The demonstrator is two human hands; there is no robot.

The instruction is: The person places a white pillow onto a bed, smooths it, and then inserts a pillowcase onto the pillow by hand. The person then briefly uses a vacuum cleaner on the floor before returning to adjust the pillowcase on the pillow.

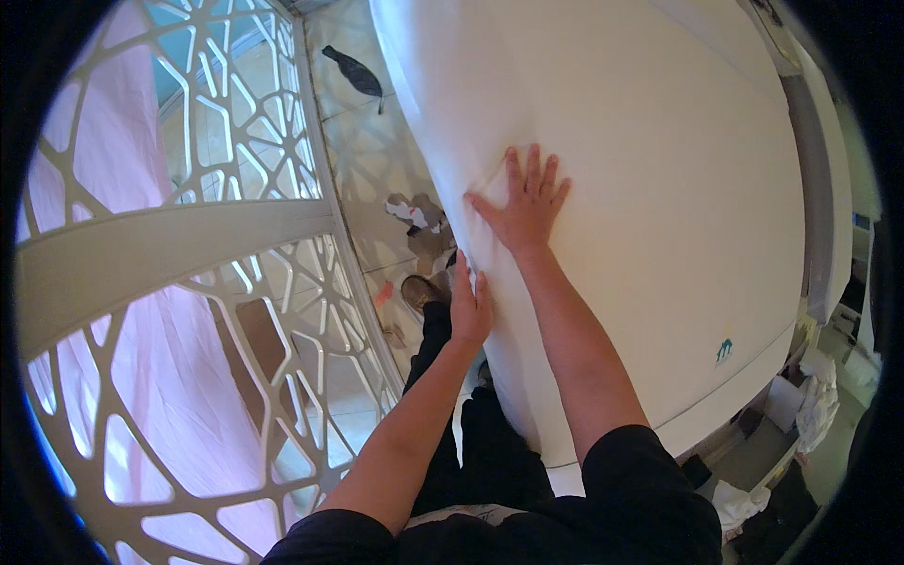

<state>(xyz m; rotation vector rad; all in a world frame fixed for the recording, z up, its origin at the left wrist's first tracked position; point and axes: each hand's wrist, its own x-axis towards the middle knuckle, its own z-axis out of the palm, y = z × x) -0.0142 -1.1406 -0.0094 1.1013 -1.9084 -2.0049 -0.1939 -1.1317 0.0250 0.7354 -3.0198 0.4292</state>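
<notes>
A large sheet of white fabric point(657, 183) covers a broad flat surface in front of me and to the right, and hangs over its left edge. Palm down, my right hand point(526, 205) lies on the fabric with its fingers spread, close to that edge. My left hand point(471, 304) is lower, at the fabric's left side, with thumb and fingers apart along the edge; whether it pinches any cloth cannot be told. A small green mark point(724, 351) shows on the fabric near its lower right seam.
A white lattice partition point(169, 236) stands at the left, with pink fabric point(183, 395) behind it. A dark object point(357, 74) and crumpled scraps point(424, 219) lie on the tiled floor. Boxes point(782, 402) and white plastic bags point(819, 402) are at the lower right.
</notes>
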